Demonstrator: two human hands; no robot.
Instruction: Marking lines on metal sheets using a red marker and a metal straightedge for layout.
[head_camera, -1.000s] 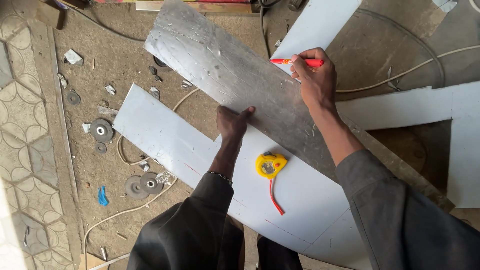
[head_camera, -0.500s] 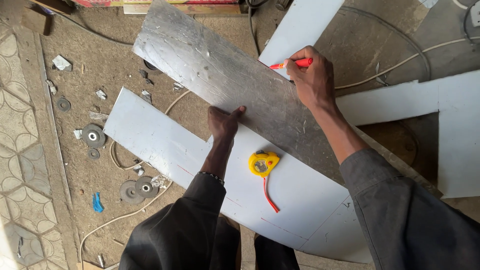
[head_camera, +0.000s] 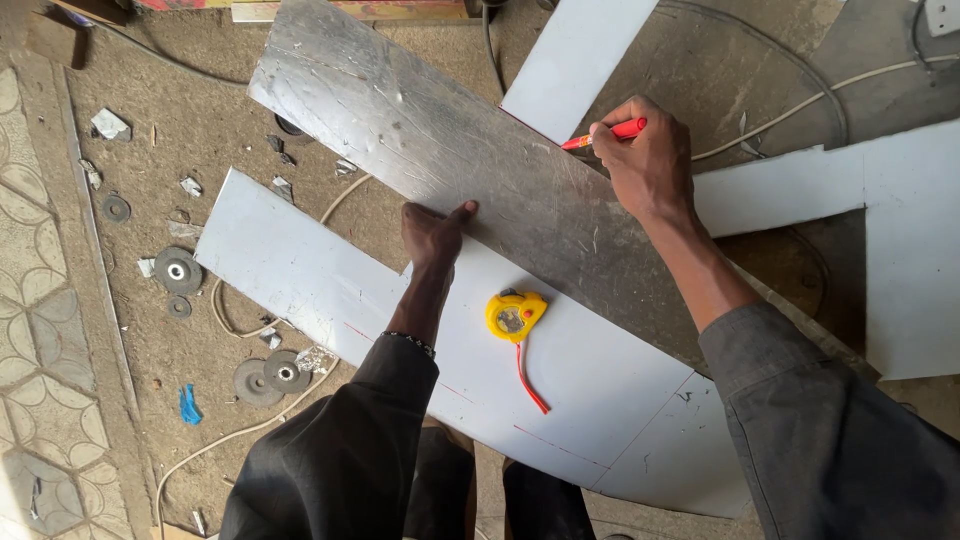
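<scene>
Marking was underway: red lines already showed on the white panel (head_camera: 330, 280), while the right hand (head_camera: 650, 160) gripped a red marker (head_camera: 605, 134) at the far edge of the scratched metal sheet (head_camera: 440, 150) lying across it. Left hand (head_camera: 432, 232) pressed flat, fingers spread, on the sheet's near edge; yellow tape measure (head_camera: 514, 314) lay just beside.

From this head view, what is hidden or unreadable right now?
- Red marker tip: head view, behind the right hand, at the scratched metal sheet edge.
- Left hand palm: pressed flat, contact hidden.
- Yellow tape measure face: too small.
- White panel near end: covered by sleeves.
</scene>
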